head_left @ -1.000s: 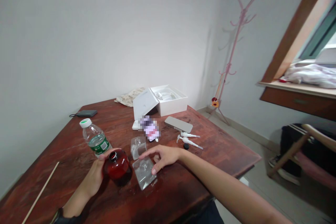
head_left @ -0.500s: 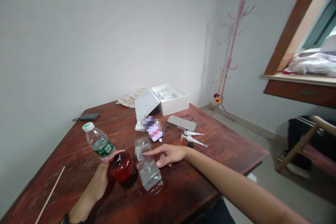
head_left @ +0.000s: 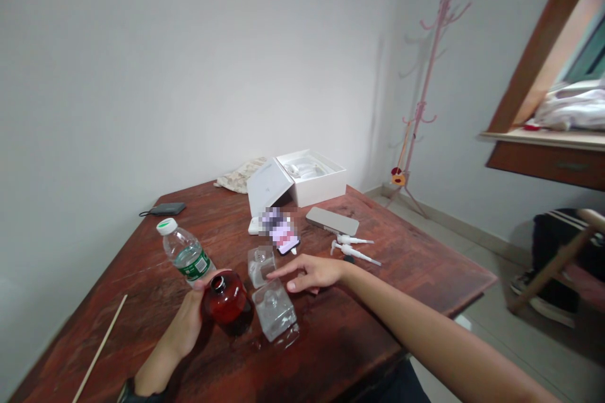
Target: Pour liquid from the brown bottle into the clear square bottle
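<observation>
My left hand (head_left: 193,312) is closed around the left side of a dark red, open-necked bottle (head_left: 229,302), which stands on the table. Most of its fingers are hidden behind the bottle. To the right of it are two clear square bottles, a nearer one (head_left: 274,312) and a farther one (head_left: 261,266). My right hand (head_left: 314,274) has its index finger stretched out over the gap between these two, with the thumb by the nearer bottle's top corner. Whether it touches them I cannot tell. A capped water bottle (head_left: 186,255) with a green label stands behind my left hand.
Two white pump heads (head_left: 354,247) and a small black cap (head_left: 348,259) lie right of a phone (head_left: 286,239). Behind are a grey flat case (head_left: 332,221) and an open white box (head_left: 319,187). A thin wooden stick (head_left: 100,347) lies left on the wooden table (head_left: 146,264).
The whole scene has shifted slightly to the right in view. Both hands keep about the same places relative to the bottles.
</observation>
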A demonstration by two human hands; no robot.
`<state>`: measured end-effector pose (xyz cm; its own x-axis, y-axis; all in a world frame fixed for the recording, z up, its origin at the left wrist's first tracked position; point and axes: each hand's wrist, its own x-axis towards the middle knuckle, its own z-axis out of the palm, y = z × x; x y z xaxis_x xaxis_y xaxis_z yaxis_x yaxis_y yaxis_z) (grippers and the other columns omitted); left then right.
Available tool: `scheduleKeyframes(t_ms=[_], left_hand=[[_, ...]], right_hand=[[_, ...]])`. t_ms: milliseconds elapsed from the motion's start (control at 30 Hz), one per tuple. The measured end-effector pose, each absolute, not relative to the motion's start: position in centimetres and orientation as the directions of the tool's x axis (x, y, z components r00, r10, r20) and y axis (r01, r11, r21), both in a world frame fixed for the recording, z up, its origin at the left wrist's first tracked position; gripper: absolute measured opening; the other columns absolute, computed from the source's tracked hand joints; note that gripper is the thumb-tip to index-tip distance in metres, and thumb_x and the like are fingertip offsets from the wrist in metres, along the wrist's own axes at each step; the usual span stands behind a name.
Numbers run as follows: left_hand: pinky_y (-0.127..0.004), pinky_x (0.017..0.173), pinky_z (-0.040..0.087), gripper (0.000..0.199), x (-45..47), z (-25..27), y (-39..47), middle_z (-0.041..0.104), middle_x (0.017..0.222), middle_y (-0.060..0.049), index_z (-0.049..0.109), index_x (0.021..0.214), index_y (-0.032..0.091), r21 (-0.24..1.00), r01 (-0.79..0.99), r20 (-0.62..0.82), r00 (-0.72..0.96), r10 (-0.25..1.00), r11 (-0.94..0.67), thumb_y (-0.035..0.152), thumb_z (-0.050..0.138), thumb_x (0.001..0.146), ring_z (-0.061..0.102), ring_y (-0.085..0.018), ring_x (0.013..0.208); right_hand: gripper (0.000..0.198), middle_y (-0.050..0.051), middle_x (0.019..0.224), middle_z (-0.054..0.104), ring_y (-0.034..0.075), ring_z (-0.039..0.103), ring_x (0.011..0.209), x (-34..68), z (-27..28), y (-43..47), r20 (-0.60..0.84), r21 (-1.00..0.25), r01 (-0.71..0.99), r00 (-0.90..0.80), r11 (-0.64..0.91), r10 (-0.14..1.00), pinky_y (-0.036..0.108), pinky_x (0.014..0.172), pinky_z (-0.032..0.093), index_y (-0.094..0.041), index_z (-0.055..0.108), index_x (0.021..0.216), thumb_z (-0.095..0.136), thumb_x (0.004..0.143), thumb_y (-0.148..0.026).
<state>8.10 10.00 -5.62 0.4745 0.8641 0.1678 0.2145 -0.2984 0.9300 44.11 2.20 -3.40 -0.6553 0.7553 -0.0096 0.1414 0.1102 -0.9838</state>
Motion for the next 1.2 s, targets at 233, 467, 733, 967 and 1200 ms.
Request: scheduleKeyframes(t_ms=[233,467,733,967,1200], left_hand=[[-0.054,0.130,0.041,0.101,8.2,-5.5,9.9,0.082,0.132,-0.014,0.083,0.126,0.019,0.924,0.223,0.176,0.476,0.862,-0.311,0.100,0.033,0.094,0.069,-0.040,0.136],[-0.055,0.135,0.031,0.098,8.1,-4.5,9.3,0.078,0.141,-0.014,0.083,0.128,0.018,0.912,0.254,0.171,0.477,0.862,-0.321,0.097,0.035,0.097,0.063,-0.040,0.144],[-0.053,0.131,0.038,0.100,8.3,-3.6,8.4,0.074,0.146,-0.017,0.081,0.132,0.017,0.899,0.223,0.229,0.494,0.839,-0.377,0.098,0.035,0.096,0.062,-0.042,0.144],[-0.050,0.129,0.042,0.109,8.9,-4.2,7.4,0.068,0.154,-0.018,0.075,0.141,0.017,0.903,0.144,0.294,0.480,0.827,-0.404,0.104,0.034,0.090,0.058,-0.044,0.146],[-0.051,0.128,0.043,0.108,8.9,-4.3,7.6,0.069,0.151,-0.019,0.076,0.140,0.017,0.906,0.128,0.299,0.478,0.826,-0.403,0.104,0.036,0.090,0.060,-0.044,0.144]], right_hand=[[0.084,-0.007,0.069,0.062,0.005,0.045,0.046,44.1,-3.6,2.2,-0.025,-0.985,0.146,-0.652,0.094,0.758,0.016,0.044,0.035,-0.023,0.066,0.157,0.085,0.089,-0.067],[0.083,0.000,0.076,0.077,0.006,0.044,0.043,43.8,-3.7,2.1,0.041,-0.991,0.073,-0.630,0.112,0.775,0.020,0.045,0.034,-0.017,0.070,0.152,0.069,0.096,-0.079],[0.104,0.022,0.108,0.087,0.006,0.044,0.039,43.1,-3.7,1.9,0.150,-0.988,-0.034,-0.411,0.149,0.899,0.024,0.040,0.029,-0.009,0.089,0.103,0.031,0.098,-0.095],[0.083,0.017,0.085,0.086,0.012,0.057,0.048,44.0,-3.9,3.4,0.196,-0.980,-0.036,-0.084,0.194,0.977,0.026,0.050,0.047,-0.014,0.074,0.056,0.051,0.102,-0.080],[0.035,0.010,0.134,0.074,0.026,0.076,0.108,44.7,-5.4,4.0,0.100,-0.993,-0.049,0.138,0.108,0.985,0.044,0.089,0.067,-0.018,0.070,0.135,0.075,0.106,-0.038]])
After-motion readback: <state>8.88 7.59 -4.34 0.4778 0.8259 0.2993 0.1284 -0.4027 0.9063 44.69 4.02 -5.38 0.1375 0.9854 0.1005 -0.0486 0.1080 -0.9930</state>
